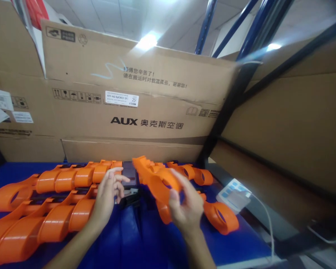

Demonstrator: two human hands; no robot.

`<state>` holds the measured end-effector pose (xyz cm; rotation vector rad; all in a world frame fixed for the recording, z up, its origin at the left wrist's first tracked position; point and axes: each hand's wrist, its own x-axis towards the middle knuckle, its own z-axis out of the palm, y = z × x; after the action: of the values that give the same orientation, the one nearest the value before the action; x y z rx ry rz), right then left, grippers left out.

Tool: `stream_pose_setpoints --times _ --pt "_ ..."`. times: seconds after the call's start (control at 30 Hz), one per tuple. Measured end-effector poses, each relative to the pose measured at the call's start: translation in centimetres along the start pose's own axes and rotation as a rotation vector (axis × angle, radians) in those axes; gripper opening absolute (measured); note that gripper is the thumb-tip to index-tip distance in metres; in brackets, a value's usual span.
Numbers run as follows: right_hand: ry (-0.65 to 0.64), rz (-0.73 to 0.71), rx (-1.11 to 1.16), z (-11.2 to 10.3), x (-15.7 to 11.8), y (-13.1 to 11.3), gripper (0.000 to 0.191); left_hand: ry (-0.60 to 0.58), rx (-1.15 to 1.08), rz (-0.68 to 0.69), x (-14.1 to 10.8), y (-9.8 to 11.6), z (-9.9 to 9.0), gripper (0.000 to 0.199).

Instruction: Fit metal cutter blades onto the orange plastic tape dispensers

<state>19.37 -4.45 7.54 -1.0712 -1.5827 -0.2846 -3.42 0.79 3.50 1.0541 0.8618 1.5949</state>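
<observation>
My right hand (186, 203) grips an orange plastic part (156, 183) with a ring-shaped end, thumb in front and fingers behind; it is tilted above the blue surface (120, 239). My left hand (112, 186) is raised to its left, fingers apart and slightly curled, holding nothing. Below and beside the left hand lies a black object with a metal piece (130, 198), partly hidden. Rows of similar orange parts (54, 224) fill the left side. More orange parts (221, 218) lie to the right of and behind my right hand.
Cardboard with printed text (156, 106) stands upright along the back. A dark flat object (129, 172) lies near the back edge. At the right are a white and blue box (233, 196), a white cable (268, 220) and a dark metal frame post (226, 108).
</observation>
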Motion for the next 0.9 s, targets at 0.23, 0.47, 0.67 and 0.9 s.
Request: stream_pose_setpoints --times 0.23,0.47,0.67,0.9 --pt "-0.065 0.237 -0.513 -7.3 -3.2 2.9 0.051 -0.036 -0.034 -0.028 -0.4 0.2 0.1 0.045" --pt "-0.302 0.279 -0.636 -6.1 -5.9 4.3 0.052 -0.117 0.04 -0.057 -0.7 -0.1 0.2 0.037" --pt "-0.21 0.261 -0.67 -7.4 -4.8 4.4 0.049 -0.169 0.079 -0.028 -0.7 -0.1 0.3 0.034" --pt "-0.415 0.438 -0.961 -11.5 -3.4 6.0 0.059 -0.209 0.098 -0.021 -1.0 -0.2 0.3 0.03"
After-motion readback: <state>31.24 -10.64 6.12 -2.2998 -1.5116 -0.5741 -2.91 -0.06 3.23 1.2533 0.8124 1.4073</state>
